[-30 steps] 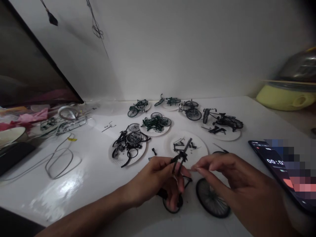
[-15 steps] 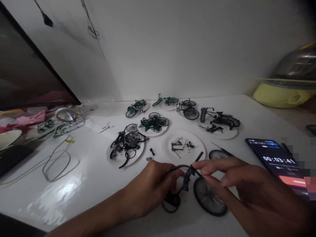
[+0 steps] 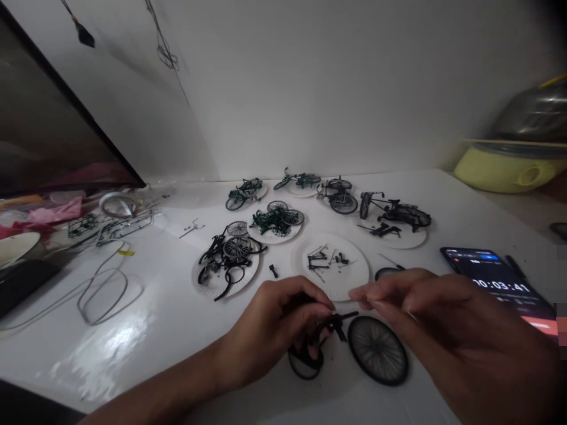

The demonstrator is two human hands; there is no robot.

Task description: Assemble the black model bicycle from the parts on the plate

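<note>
Lower centre: left hand (image 3: 283, 321) curled, fingers clamped on black frame piece (image 3: 333, 323), low over the table (image 3: 177, 319). Lower right: right hand (image 3: 425, 313), thumb and forefinger pinched together; can't tell if anything is between them. Wheel (image 3: 377, 349) lies loose, unattached. Mid-frame: plate (image 3: 357, 280) of unused small parts. Farther back: assembled model bicycles (image 3: 396, 213).

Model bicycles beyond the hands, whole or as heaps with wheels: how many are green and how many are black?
Green models: 3, two farther back and one heap.
Black models: 3, two farther back and one heap.
Total: 6
Not counted: the black frame in the left hand.
</note>
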